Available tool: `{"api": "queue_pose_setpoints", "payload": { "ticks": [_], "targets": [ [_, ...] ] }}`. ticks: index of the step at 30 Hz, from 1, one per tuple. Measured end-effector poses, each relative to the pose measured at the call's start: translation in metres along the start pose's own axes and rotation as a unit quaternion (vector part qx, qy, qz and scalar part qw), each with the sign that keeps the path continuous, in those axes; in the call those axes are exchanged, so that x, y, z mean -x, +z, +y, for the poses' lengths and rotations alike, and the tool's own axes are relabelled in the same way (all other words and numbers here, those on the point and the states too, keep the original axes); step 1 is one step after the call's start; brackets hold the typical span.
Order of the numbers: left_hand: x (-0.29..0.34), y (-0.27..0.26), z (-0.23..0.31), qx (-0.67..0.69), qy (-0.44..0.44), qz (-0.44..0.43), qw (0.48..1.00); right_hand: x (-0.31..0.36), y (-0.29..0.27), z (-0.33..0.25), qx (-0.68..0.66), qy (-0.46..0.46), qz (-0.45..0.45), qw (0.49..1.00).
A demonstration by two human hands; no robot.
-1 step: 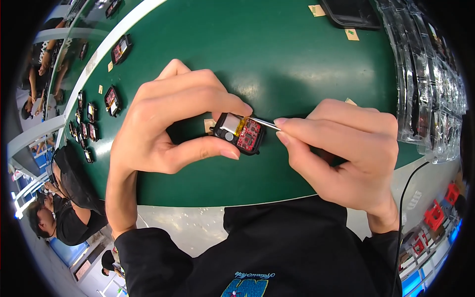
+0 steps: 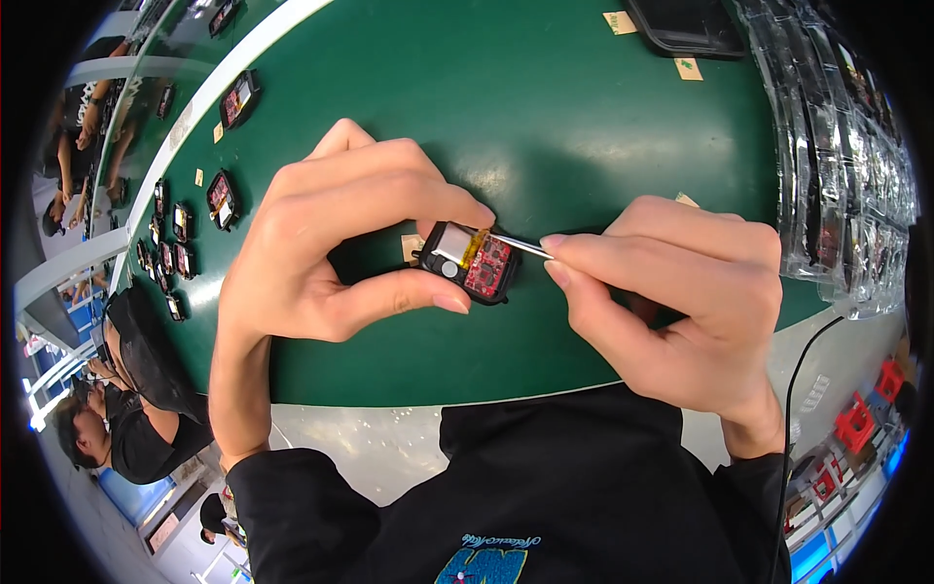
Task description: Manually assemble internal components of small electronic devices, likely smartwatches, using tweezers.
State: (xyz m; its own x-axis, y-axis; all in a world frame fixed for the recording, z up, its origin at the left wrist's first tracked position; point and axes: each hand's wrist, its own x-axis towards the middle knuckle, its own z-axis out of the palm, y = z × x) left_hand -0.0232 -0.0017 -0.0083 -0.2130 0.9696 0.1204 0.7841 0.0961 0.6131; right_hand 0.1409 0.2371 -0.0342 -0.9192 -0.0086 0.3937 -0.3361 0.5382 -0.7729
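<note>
Between the thumb and forefinger of my left hand (image 2: 336, 229) is a small black electronic device (image 2: 471, 261) with its casing uncovered. Inside it show a red circuit board, a silver battery-like block, yellow tape and a round silver part. My right hand (image 2: 676, 292) pinches a pair of metal tweezers (image 2: 520, 245). The tweezers' tip reaches the top edge of the red board, close to my left fingertip. Whether the tip grips anything is too small to tell.
Several similar open devices (image 2: 222, 200) lie at the left on the green table (image 2: 545, 107). A black tray (image 2: 686, 24) is at the far right, near stacked clear plastic trays (image 2: 837, 165). A black cable (image 2: 796, 380) hangs at the right. Another person (image 2: 136, 428) sits at the left.
</note>
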Motion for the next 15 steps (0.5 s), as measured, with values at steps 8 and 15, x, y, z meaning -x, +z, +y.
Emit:
{"api": "queue_pose_setpoints", "payload": {
  "ticks": [8,15],
  "targets": [
    [-0.003,0.0,0.021,-0.043,-0.058,0.001,0.997,0.019,-0.014,-0.017,-0.074,0.031,0.072,0.994],
    [-0.043,-0.012,0.028,-0.008,-0.063,0.129,0.99,0.042,-0.009,-0.012,-0.154,0.037,0.098,0.983]
  ]
}}
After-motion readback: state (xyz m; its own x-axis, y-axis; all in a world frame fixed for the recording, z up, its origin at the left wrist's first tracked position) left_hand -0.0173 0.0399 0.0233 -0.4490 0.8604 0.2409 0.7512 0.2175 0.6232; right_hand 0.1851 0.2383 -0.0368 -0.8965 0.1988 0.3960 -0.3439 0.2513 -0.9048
